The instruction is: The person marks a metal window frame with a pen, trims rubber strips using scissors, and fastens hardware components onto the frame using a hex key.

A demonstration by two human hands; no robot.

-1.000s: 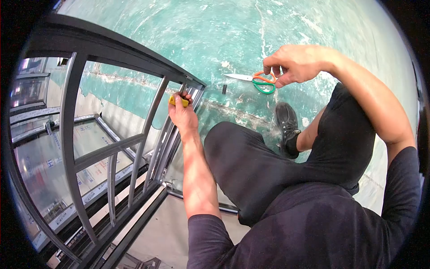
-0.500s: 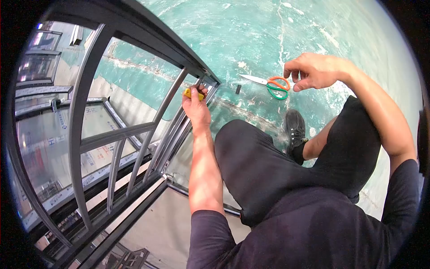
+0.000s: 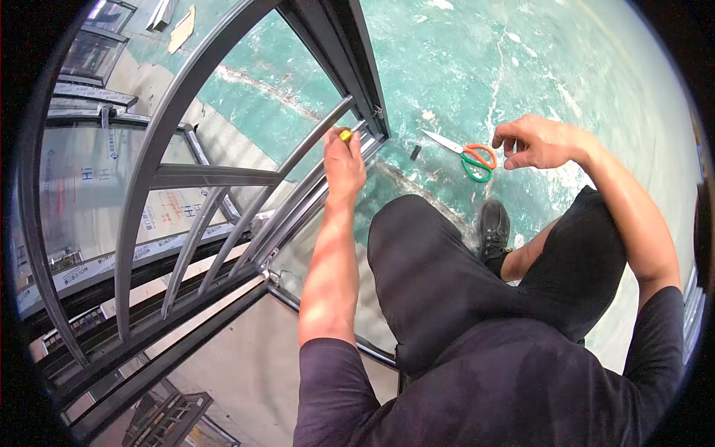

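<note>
My left hand (image 3: 345, 167) is closed around a small yellow tool (image 3: 345, 135); most of the tool is hidden by the fingers, so its exact kind does not show. That hand is at the corner of a dark grey metal frame (image 3: 279, 179), beside its lower rail. My right hand (image 3: 544, 141) hovers above the floor with fingers loosely bent, the thumb apart from them, and nothing visible in it. Close to its fingertips in view lies a pair of scissors (image 3: 477, 162) with orange and green handles, blades pointing to the upper left.
A small black piece (image 3: 415, 153) lies on the worn green floor (image 3: 439, 67) near the scissors. Beyond the frame are glazed panels (image 3: 93, 194) with printed protective tape. My shoe (image 3: 493, 227) is planted below the scissors. Another dark frame piece (image 3: 167, 421) shows at the lower left.
The view has shifted, so frame and scissors appear displaced. My left hand has turned, and less of the yellow tool shows. My right hand keeps its loose pose near the scissors.
</note>
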